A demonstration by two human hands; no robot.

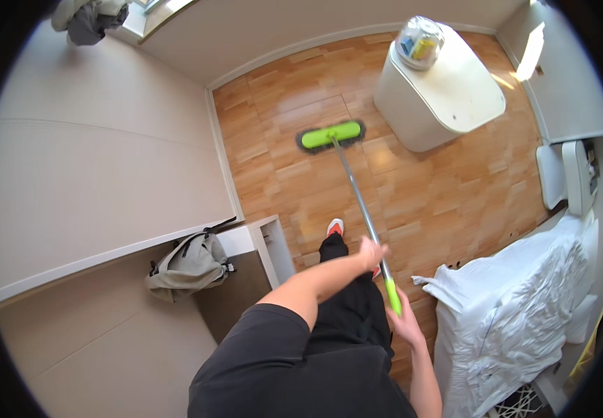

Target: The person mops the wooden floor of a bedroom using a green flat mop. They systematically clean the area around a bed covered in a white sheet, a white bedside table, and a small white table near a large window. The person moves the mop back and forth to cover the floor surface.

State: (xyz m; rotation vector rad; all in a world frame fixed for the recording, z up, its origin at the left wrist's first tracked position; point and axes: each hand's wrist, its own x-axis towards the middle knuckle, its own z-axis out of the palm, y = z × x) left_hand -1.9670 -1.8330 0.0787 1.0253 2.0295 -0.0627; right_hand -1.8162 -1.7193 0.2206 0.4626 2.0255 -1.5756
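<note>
A floor mop lies out in front of me, its bright green head (331, 135) flat on the wood-look floor (312, 183). Dark grey fringe shows around that head. From it a silver metal pole (356, 190) slants back towards me and ends in a green handle grip (393, 297). My left hand (372, 254) is wrapped around the lower part of the metal pole near my legs. Behind it, my right hand (406, 321) holds the green grip close to its end. Part of my right shoe is hidden by the left hand and pole.
Right of the mop head stands a white rounded cabinet (469, 94) carrying a transparent domed container (420, 44). Crumpled white bedding (505, 318) lies at right, near a white lidded object (576, 177). A grey-beige backpack (191, 266) sits beside a small shelf unit (275, 251) at left.
</note>
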